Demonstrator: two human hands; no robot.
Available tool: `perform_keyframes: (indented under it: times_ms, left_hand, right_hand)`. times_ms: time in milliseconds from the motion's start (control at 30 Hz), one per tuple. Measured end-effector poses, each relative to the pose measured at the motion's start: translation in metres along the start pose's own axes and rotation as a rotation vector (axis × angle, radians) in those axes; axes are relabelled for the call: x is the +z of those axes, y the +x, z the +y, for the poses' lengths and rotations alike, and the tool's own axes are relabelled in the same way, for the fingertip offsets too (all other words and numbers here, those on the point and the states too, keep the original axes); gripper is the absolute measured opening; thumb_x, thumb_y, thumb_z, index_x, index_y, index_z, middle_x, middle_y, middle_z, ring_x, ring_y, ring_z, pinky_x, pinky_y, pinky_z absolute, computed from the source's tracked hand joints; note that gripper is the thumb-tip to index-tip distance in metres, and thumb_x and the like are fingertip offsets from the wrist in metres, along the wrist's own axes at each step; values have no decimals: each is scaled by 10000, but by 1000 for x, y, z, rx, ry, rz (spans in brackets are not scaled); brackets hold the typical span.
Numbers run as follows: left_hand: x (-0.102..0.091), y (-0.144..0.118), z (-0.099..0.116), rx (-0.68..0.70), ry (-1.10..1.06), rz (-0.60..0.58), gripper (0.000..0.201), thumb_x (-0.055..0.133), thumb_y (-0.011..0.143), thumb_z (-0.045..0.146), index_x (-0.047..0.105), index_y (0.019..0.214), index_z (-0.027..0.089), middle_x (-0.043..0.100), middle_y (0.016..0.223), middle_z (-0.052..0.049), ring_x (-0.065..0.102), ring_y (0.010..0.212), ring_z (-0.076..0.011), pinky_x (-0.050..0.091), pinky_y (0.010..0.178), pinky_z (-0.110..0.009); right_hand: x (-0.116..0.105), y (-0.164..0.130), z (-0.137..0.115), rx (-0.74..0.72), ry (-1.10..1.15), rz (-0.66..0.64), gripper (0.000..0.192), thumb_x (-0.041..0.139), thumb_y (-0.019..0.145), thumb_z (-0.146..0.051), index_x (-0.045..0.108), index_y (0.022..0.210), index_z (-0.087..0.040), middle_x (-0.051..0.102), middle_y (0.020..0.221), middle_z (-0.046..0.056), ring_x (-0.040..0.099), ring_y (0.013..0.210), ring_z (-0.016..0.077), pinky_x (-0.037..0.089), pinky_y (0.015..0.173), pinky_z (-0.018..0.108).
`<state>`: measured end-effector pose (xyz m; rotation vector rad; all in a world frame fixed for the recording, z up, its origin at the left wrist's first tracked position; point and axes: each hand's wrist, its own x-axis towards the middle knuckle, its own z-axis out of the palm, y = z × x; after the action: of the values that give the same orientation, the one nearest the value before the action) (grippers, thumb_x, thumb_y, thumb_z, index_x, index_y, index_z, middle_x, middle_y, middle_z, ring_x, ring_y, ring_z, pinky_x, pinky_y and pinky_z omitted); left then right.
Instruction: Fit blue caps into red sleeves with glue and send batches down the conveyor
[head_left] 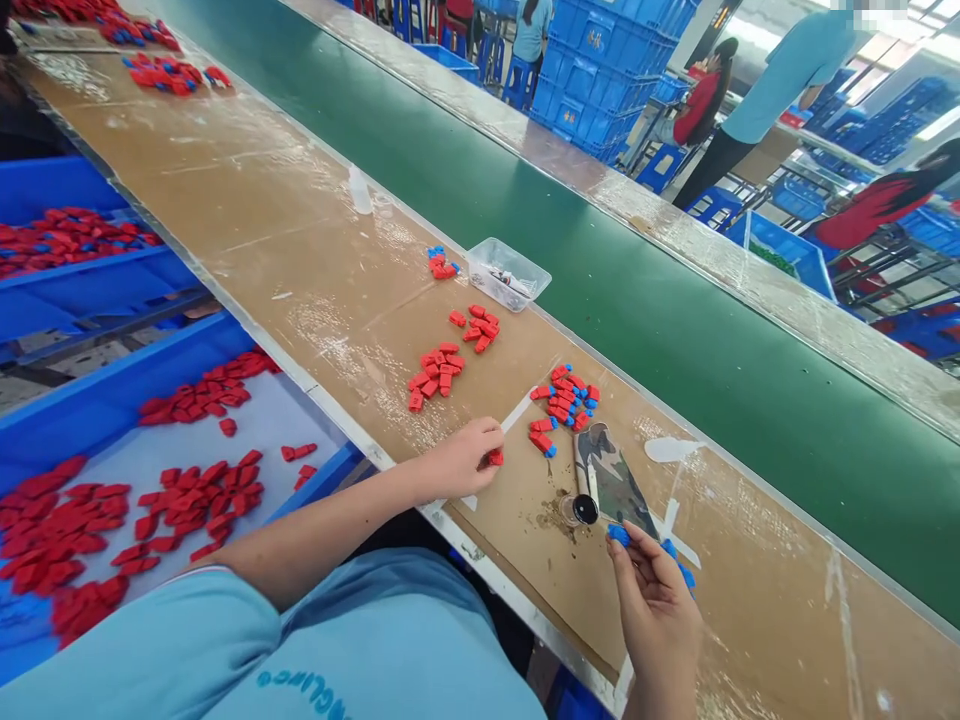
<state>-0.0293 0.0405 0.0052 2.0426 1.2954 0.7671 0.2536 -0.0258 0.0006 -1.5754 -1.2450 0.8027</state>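
My left hand (466, 460) is closed on a small red plastic piece (493, 457) above the brown tabletop. Between the fingertips of my right hand (660, 600) is a small blue plastic piece (619, 534). More blue pieces (684, 570) lie just behind that hand, partly hidden. A small jar with dark contents (583, 509) stands between my hands, with brown stains around it. Beyond the jar lies a camouflage-patterned cloth (616, 475) with a thin pale tool (592, 480) on its edge. Red pieces joined with blue ones (566, 400) form a pile past my left hand.
Loose red pieces (435, 373) sit farther left, near a clear plastic tray (510, 273) and a white bottle (360, 190). A green conveyor belt (525, 210) runs along the table's far side. Blue crates (300, 440) of red pieces stand at my left. People and stacked crates are across.
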Motion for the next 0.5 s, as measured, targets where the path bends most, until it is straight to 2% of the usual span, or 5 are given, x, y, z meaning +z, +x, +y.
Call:
perform_keyframes:
  times_ms: [133, 233, 367, 500]
  left_hand:
    - [6, 1, 0, -30, 20, -45, 119, 512, 728, 65, 482, 718, 179, 512, 723, -3, 499, 726, -166, 400, 681, -259]
    - [7, -2, 4, -51, -50, -39, 58, 502, 795, 125, 519, 773, 176, 553, 756, -12, 517, 723, -166, 401, 670, -265]
    - [15, -7, 11, -81, -309, -81, 65, 511, 829, 184, 558, 871, 170, 622, 830, -29, 576, 756, -167, 444, 699, -277]
    - [31, -11, 14, -129, -621, -80, 137, 535, 826, 201, 586, 948, 163, 648, 893, -43, 615, 844, -173, 477, 794, -298]
  right_hand:
    - [2, 0, -7, -122, -188, -23, 355, 667, 800, -457, 680, 1031, -187, 709, 973, 95, 663, 836, 202, 550, 769, 358]
    - [3, 2, -18, -265, -362, -5, 280, 625, 844, -431, 698, 992, -205, 717, 899, 67, 653, 793, 191, 531, 739, 337]
    - [6, 7, -28, -476, -529, -18, 229, 577, 894, -388, 708, 978, -220, 728, 885, 53, 659, 831, 196, 505, 745, 320]
    - [9, 11, -32, -590, -651, -44, 222, 529, 934, -342, 703, 1004, -223, 732, 892, 38, 647, 839, 189, 474, 750, 309]
